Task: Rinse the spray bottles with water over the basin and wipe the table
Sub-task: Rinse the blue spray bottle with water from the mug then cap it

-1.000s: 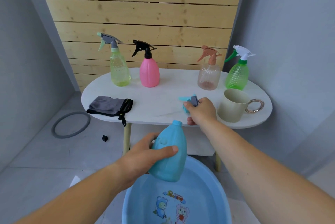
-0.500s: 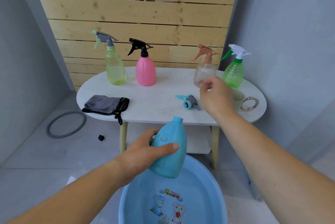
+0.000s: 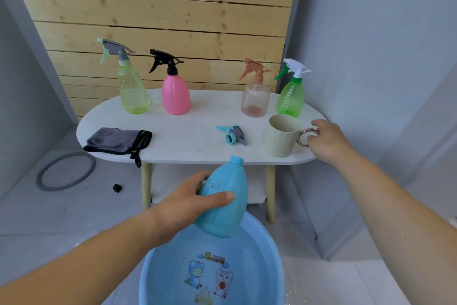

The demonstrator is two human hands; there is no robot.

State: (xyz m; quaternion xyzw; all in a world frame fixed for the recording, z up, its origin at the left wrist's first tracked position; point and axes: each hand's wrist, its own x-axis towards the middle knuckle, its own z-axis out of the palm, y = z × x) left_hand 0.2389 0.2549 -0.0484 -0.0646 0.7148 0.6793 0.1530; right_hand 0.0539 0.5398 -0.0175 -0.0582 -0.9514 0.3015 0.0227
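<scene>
The left hand [image 3: 183, 202] wraps its fingers round the smooth uncapped blue bottle [image 3: 223, 205] over the round plastic basin [image 3: 257, 255], while the right hand [image 3: 326, 140] curls its fingers on the metallic ring of the cup [image 3: 280, 136].

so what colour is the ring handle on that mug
Shiny rose gold: the ring handle on the cream mug, head view.

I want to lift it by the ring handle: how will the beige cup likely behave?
The cup looks rigid and thick-walled, so it should keep its shape. Held only by the thin ring handle, it may tilt or swing. Its contents are hidden, so its weight is uncertain.
</scene>
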